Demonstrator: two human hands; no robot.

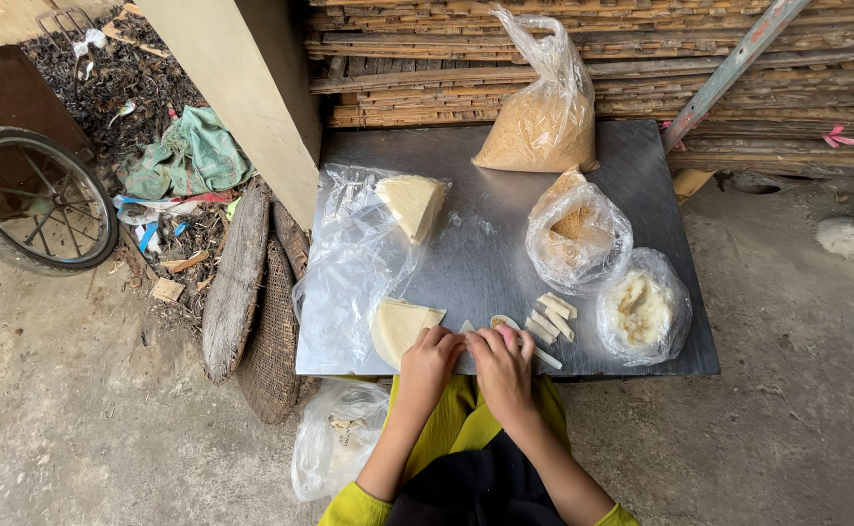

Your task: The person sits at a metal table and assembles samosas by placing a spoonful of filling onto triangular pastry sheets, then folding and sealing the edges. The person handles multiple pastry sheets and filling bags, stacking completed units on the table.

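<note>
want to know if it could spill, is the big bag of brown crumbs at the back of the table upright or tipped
Upright. The bag stands on its full base at the back of the table, its gathered plastic neck pointing up, and no crumbs lie beside it.

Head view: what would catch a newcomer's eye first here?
Both hands, the left hand and the right hand, meet at the near edge of a grey metal table, beside rolled pale wrappers. A tall bag of brown crumbs stands at the far edge, and a bicycle wheel lies far left.
</note>
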